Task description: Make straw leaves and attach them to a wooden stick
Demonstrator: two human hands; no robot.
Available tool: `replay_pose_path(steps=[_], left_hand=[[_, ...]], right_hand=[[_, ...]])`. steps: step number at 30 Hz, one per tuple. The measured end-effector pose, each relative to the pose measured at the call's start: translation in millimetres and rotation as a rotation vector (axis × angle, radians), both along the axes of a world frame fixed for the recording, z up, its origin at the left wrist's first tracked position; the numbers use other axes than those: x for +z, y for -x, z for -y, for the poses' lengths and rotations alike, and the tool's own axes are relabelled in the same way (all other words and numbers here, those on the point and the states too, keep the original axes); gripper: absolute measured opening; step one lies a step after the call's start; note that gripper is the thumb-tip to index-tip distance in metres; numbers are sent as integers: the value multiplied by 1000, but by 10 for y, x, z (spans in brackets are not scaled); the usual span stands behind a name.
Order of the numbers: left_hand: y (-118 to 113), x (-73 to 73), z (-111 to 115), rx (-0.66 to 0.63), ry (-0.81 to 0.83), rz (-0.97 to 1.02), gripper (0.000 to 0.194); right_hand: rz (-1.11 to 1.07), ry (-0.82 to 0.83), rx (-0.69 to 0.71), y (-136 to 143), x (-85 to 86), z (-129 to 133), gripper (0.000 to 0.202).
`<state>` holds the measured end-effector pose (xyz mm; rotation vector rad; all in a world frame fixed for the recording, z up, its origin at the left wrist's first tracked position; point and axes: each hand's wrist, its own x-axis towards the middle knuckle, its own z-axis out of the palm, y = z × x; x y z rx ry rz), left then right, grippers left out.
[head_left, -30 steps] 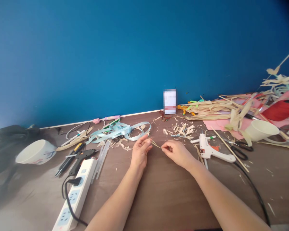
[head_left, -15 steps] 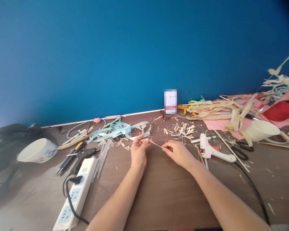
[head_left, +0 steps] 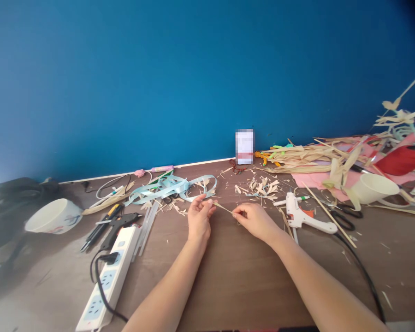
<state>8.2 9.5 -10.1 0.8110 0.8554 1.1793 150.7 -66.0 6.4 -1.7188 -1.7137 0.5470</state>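
A thin, pale straw-coloured strip [head_left: 223,208] stretches between my two hands above the brown table. My left hand [head_left: 199,219] pinches one end between thumb and fingers. At the other end, the fingertips of my right hand [head_left: 254,219] are closed on it. Behind my left hand lies a tangle of light blue ribbon [head_left: 174,185]. Beyond my right hand is a small heap of dry leaf scraps [head_left: 263,187]. To the right rests a white glue gun [head_left: 306,216] with its cord running towards me.
A white power strip [head_left: 109,281], a black glue gun [head_left: 120,227], clear glue sticks [head_left: 145,230], a utility knife [head_left: 100,227] and a white bowl [head_left: 54,216] stand left. Rightward are black-handled scissors [head_left: 346,216], a paper cup [head_left: 375,188] and a pile of dry leaf strips [head_left: 307,157].
Both hands keep hold of the strip in nearly the same place. Only a slight shift of the view shows, most visible on the right side.
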Motion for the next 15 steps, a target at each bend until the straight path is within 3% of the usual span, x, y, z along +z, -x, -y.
replay_pose_path(steps=[15], left_hand=[[19, -17, -31, -52, 96, 52, 37]], right_hand=[[26, 4, -18, -34, 6, 9, 17]])
